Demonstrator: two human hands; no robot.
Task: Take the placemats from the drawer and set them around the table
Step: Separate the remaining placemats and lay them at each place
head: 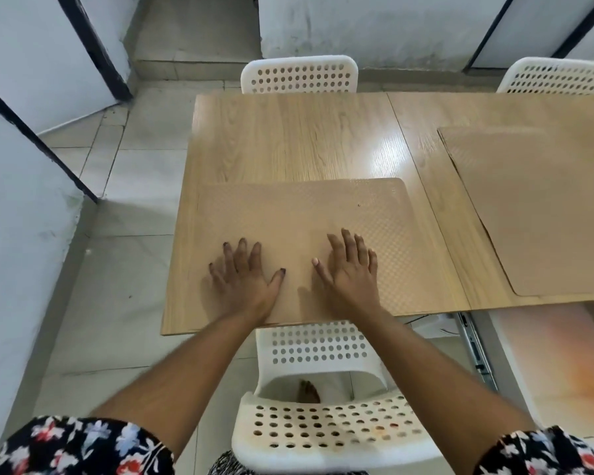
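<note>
Both hands are lying flat on the tan, rounded-corner textured placemat [299, 241], which is sitting on the light wood-grain tabletop [288, 138] at the near seat. The left hand [244, 279] is pressing the near-left part of the mat and the right hand [348, 272] the near-centre part; the fingers [348, 243] of both are straight and spread apart, gripping nothing. The mat's long axis is running left to right across the fingers, and most of its surface is extending away from the fingertips toward the far edge and out to the right of the right hand. Its near edge is lying under the wrists, just at or over the tabletop's near edge; the exact overlap cannot be told. The right hand is the nearer one to the second tan placemat [535, 214], which is lying well apart to the right, skewed against the tabletop's edge. A white perforated plastic chair [323, 423] is standing below the forearms, and two more white perforated chairs [299, 75] are standing beyond the fingertips on the far side, with bare tabletop in front of the left one. In judgement, this mat is being seated and squared, and any further adjustment is depending on a push away from the body along the short axis.
</note>
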